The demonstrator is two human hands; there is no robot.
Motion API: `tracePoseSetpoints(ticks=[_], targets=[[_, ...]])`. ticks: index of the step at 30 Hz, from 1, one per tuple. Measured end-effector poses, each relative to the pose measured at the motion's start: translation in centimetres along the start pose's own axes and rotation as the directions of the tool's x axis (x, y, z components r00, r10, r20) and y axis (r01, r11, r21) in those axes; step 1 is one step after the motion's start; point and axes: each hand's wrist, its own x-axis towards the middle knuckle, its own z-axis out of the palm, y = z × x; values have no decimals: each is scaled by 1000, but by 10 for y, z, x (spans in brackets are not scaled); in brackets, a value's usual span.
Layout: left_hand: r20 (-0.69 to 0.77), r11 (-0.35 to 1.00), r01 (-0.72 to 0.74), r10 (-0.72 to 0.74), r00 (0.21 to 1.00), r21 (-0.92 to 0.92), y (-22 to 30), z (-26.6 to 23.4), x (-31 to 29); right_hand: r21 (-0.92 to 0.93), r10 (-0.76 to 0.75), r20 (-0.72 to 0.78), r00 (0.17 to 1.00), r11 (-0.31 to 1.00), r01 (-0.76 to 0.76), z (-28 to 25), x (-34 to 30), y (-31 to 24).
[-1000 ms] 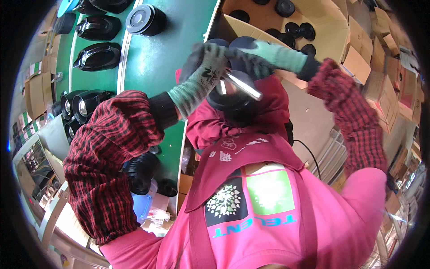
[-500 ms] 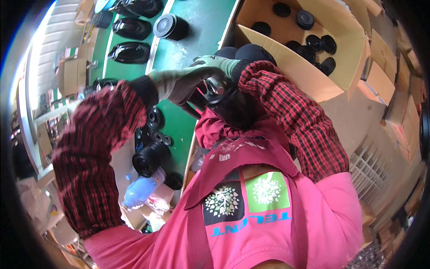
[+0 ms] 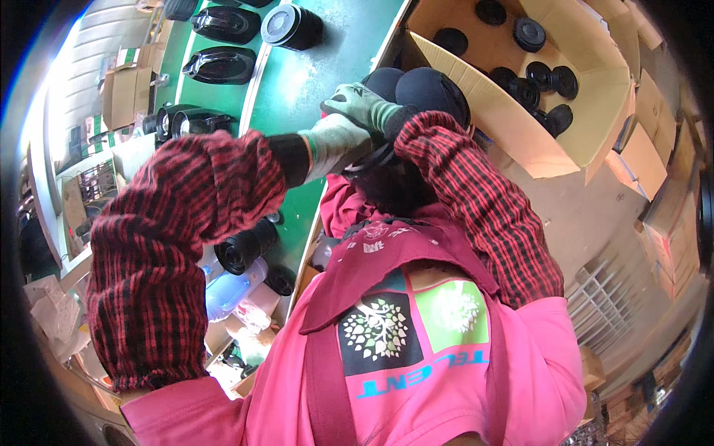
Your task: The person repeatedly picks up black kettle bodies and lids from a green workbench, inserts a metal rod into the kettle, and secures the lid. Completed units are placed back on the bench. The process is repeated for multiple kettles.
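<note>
Both my hands wear pale green-grey gloves and come together over my lap at the bench edge. My left hand (image 3: 338, 143) is closed at the upper end of a glossy black cylindrical housing (image 3: 394, 182), most of which hides behind the gloves and my right sleeve. My right hand (image 3: 361, 106) is curled just beyond the left one, its fingers bent toward it; what lies inside them is hidden. Two large rounded black shapes (image 3: 431, 93) sit right behind my right wrist. A stack of black round parts with a grey disc on top (image 3: 281, 27) stands farther off on the green bench.
Glossy black housings (image 3: 221, 65) line the green bench (image 3: 297, 74) at the left. An open cardboard box (image 3: 513, 141) with several black round parts stands at the right. Black ribbed parts (image 3: 242, 249) and a blue translucent bag (image 3: 234, 290) lie near my left elbow. Cartons (image 3: 669, 215) are stacked at far right.
My left hand has rolled over, its glove's back now covering the housing's shiny top. My right hand has come into clearer view, curled beside the left. The whole view has shifted slightly.
</note>
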Motion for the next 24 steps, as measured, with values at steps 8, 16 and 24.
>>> tracePoseSetpoints(ticks=[8,16,24], targets=[[-61,838,-403,454,889,368,-16,-3,-30,-488,-158,-279,947,873,2,-40,-59,-63],[43,725,-660,679,733,-198,-30,-21,22,-508,21,-246,969,849,-147,-82,-67,-51],[-305,447,-885,831,465,-130,-90,49,22,-615,161,-436,886,666,-424,-80,66,70]])
